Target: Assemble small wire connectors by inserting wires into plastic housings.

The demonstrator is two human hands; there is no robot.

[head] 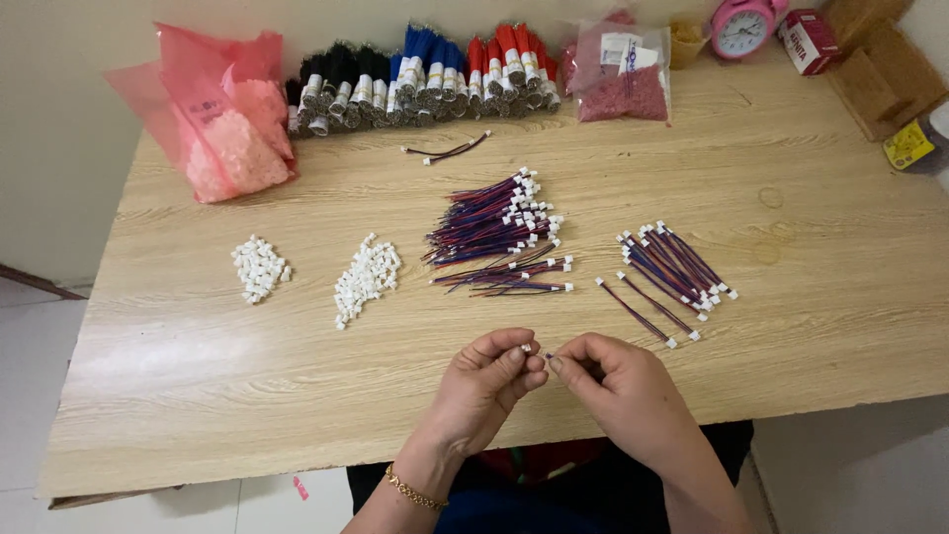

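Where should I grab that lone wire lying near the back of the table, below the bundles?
Pinch the lone wire at mid-length, coming straight down from above. It lies flat and apart from the bundles, with table around it; the white connector ends are smaller to grip.

I see a light wood-grain laminate table [198, 376] pushed against a plain cream wall [59, 129]. Pale grey floor tiles [30, 396] show to its left and below its front edge. Even, soft light falls across the tabletop, without hard shadows.
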